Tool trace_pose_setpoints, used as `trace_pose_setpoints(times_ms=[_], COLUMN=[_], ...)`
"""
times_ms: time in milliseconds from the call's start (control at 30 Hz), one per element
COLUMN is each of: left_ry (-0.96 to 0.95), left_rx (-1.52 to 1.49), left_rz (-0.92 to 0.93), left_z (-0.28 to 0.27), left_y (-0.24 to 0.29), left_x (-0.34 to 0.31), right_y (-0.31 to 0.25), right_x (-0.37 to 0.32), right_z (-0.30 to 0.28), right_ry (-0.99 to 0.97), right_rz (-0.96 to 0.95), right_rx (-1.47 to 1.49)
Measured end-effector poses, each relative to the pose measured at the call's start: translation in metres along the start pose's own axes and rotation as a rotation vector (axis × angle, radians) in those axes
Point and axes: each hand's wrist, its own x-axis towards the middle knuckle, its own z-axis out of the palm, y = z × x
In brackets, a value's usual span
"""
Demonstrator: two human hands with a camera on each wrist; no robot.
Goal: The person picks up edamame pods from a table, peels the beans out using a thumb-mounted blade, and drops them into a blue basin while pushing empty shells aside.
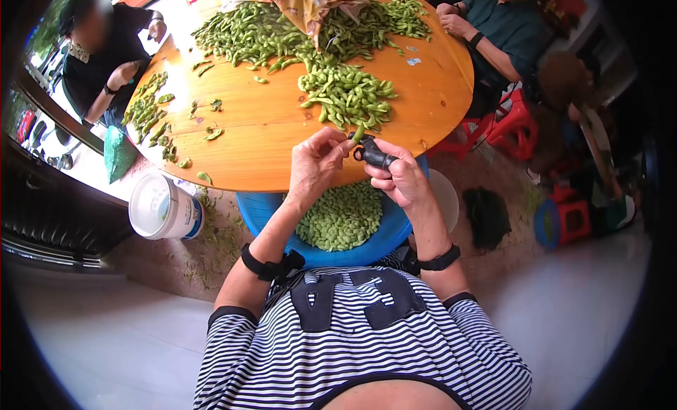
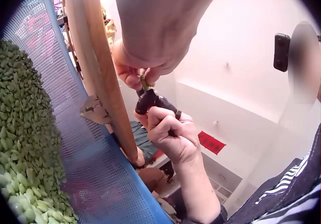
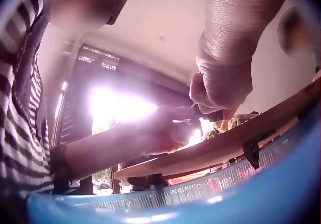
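Note:
Over the table's near edge, my left hand [image 1: 315, 163] pinches a green soybean pod [image 1: 358, 133] between thumb and fingertips. Facing it, my right hand [image 1: 403, 179] has its fingers curled at a black tool [image 1: 377, 157] with a small ring-like part. The left wrist view shows the pod [image 2: 145, 82] right at the end of the black tool [image 2: 147, 101]. Below both hands sits a blue basin [image 1: 264, 216] with shelled green beans [image 1: 338, 219]. A small heap of pods [image 1: 345, 93] lies just beyond the hands.
A big pod pile [image 1: 261, 36] and a crumpled bag [image 1: 303, 8] cover the far side of the round wooden table [image 1: 247, 145]. A white bucket [image 1: 151, 205] stands at left, red stools [image 1: 511, 124] at right. Two people sit across the table.

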Motion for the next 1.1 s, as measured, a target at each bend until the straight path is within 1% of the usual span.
trace_pose_setpoints(times_ms=[67,100,167,200,267,300,333,367,400,467,533,567,600,633,667,700,733,767,833,867,933,967,1033,1067,1100], left_ry=[0.017,0.016,0.033,0.029,0.037,0.032,0.019,0.008,-0.225,-0.224,-0.219,-0.192,-0.165,-0.167,-0.129,-0.091,-0.113,-0.112,-0.135,-0.138,-0.228,-0.228,-0.307,-0.305,-0.293], left_rx=[0.197,0.199,0.266,0.266,0.292,0.292,-0.092,-0.474,-0.679,-0.716,-0.755,-0.622,-0.489,-0.489,-0.246,-0.004,0.14,0.141,0.609,0.609,0.658,0.658,0.788,0.789,0.725], left_rz=[0.033,0.033,0.138,0.135,0.24,0.239,-0.019,-0.278,-0.263,-0.282,-0.307,-0.319,-0.329,-0.332,-0.252,-0.171,-0.048,-0.05,0.104,0.102,0.18,0.179,0.13,0.129,0.15], left_z=[0.0,0.0,0.002,0.003,0.005,0.007,0.009,0.009,-0.004,-0.002,0.001,0.001,0.004,0.009,0.015,0.018,0.013,0.01,0.009,0.008,0.006,0.004,-0.001,0.0,0.001], left_y=[-0.001,0.0,-0.001,-0.001,-0.002,0.002,0.008,0.012,-0.01,-0.014,-0.012,-0.008,-0.001,0.006,0.014,0.018,0.003,0.0,0.009,0.016,0.03,0.03,0.029,0.028,0.027], left_x=[-0.002,-0.004,-0.008,-0.009,-0.011,-0.011,-0.012,-0.012,-0.006,-0.003,-0.003,-0.003,-0.003,-0.004,-0.007,-0.008,-0.002,-0.001,-0.002,-0.003,-0.006,-0.004,-0.002,-0.002,-0.003], right_y=[0.002,0.003,0.006,0.007,0.007,0.006,0.005,0.007,0.011,0.01,0.005,0.002,-0.001,-0.003,-0.004,-0.004,-0.004,-0.003,0.0,0.0,-0.001,-0.001,0.0,0.001,0.002], right_x=[0.002,0.002,0.002,0.002,-0.001,-0.003,-0.004,-0.004,-0.002,-0.001,-0.006,-0.006,-0.006,-0.008,-0.01,-0.013,-0.015,-0.016,-0.015,-0.015,-0.014,-0.014,-0.014,-0.013,-0.013], right_z=[-0.002,-0.004,-0.011,-0.015,-0.018,-0.016,-0.015,-0.018,-0.024,-0.024,-0.017,-0.015,-0.015,-0.014,-0.012,-0.01,-0.007,-0.003,0.004,0.003,-0.001,-0.003,-0.005,-0.002,0.003], right_ry=[0.016,0.02,0.029,-0.005,-0.034,-0.072,-0.111,-0.11,-0.105,-0.101,-0.008,-0.007,0.013,0.034,0.036,-0.008,-0.054,-0.054,0.1,0.103,0.096,0.096,0.08,0.077,0.126], right_rz=[-0.002,0.009,0.019,0.014,0.006,0.005,0.006,0.005,0.028,0.05,0.011,0.009,0.003,-0.001,0.0,-0.028,-0.055,-0.053,-0.253,-0.251,-0.316,-0.315,-0.317,-0.316,-0.351], right_rx=[0.006,0.017,0.031,0.069,0.109,0.161,0.212,0.212,0.256,0.3,0.229,0.231,0.025,-0.182,-0.181,-0.276,-0.371,-0.37,-0.811,-0.809,-0.948,-0.947,-0.955,-0.954,-0.967])
